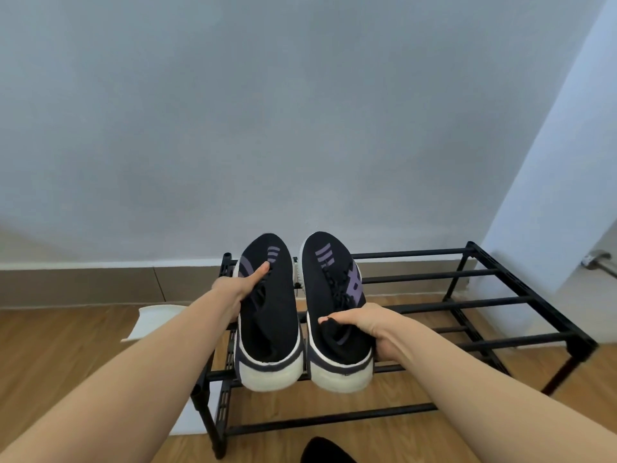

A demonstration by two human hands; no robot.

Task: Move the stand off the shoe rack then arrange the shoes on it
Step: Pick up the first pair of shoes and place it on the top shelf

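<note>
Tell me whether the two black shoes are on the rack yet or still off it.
On it. Both black shoes rest on the shoe rack's top bars, toes toward the wall, each gripped by a hand.

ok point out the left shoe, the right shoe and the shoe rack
left shoe (267, 315): head view, black upper
right shoe (334, 282): head view, laces
shoe rack (467, 300): head view, bare top bar

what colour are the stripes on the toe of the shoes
Purple, on black uppers: three stripes on the left shoe and right shoe, clearest in the head view.
</note>
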